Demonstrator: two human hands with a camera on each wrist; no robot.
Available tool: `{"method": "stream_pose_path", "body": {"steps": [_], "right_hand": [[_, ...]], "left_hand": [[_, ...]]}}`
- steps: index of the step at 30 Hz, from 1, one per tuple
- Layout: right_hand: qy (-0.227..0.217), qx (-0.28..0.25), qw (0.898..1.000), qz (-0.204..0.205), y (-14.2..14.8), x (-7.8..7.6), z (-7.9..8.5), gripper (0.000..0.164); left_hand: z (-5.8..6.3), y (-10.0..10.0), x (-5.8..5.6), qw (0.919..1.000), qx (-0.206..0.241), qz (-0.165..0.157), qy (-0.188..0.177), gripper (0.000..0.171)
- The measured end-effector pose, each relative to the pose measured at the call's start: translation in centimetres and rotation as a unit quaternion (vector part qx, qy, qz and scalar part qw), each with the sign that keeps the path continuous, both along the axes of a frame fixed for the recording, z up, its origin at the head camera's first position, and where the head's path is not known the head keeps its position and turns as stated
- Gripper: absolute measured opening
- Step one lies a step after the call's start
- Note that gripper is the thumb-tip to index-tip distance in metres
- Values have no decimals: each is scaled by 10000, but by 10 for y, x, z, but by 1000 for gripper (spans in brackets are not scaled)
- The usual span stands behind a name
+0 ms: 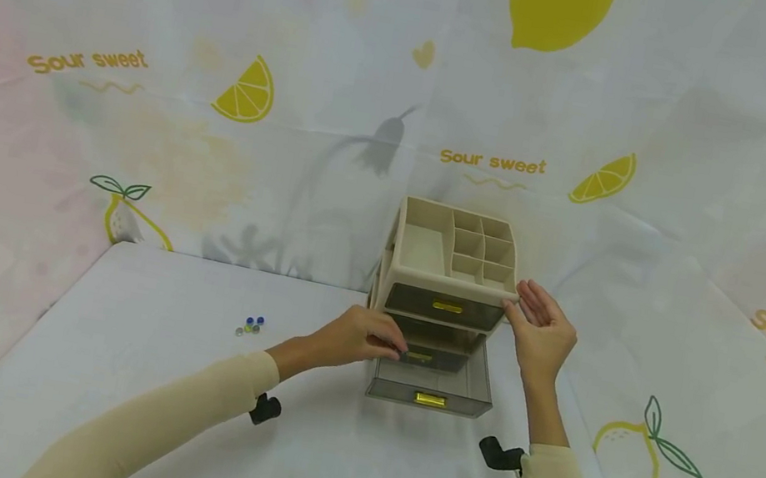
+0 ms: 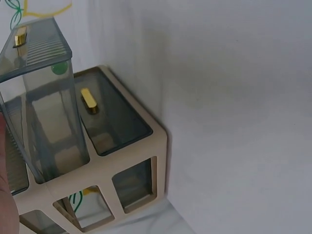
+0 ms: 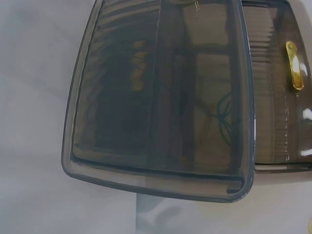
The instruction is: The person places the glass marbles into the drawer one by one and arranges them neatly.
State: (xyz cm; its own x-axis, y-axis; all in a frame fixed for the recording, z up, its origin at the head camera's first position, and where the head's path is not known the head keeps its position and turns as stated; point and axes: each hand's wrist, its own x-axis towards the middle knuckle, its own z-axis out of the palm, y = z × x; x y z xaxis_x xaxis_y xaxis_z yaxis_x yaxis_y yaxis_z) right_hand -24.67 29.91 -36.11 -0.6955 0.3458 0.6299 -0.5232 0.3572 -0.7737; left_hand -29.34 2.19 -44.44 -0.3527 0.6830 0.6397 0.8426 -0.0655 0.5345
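Observation:
A beige desktop organizer (image 1: 415, 276) stands at the back of the table, its smoky clear middle drawer (image 1: 430, 400) pulled out. My left hand (image 1: 355, 337) is over that drawer's left side, thumb and forefinger close together. Whether something small is between them is too small to tell. A round green marble-like spot (image 2: 59, 67) shows through the drawer's wall near its front corner. With thumb at the front edge and straight fingers along the side, my right hand (image 1: 544, 330) touches the organizer's upper right corner. The same drawer (image 3: 161, 112) fills most of the right wrist view.
Several small marbles (image 1: 250, 325), blue, yellowish and clear, lie on the white table (image 1: 126, 365) left of the organizer. Its top drawer (image 1: 411, 299) and bottom drawer (image 2: 117, 117) are closed. A lemon-printed cloth (image 1: 346, 97) hangs behind.

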Motion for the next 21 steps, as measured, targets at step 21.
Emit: {"method": "stream_pose_path", "body": {"steps": [21], "right_hand": [[-34,-96,9999,-6,-1,1,2,44]], "left_hand": [[6,19,0,9885,-1286,-607,508,17]]}}
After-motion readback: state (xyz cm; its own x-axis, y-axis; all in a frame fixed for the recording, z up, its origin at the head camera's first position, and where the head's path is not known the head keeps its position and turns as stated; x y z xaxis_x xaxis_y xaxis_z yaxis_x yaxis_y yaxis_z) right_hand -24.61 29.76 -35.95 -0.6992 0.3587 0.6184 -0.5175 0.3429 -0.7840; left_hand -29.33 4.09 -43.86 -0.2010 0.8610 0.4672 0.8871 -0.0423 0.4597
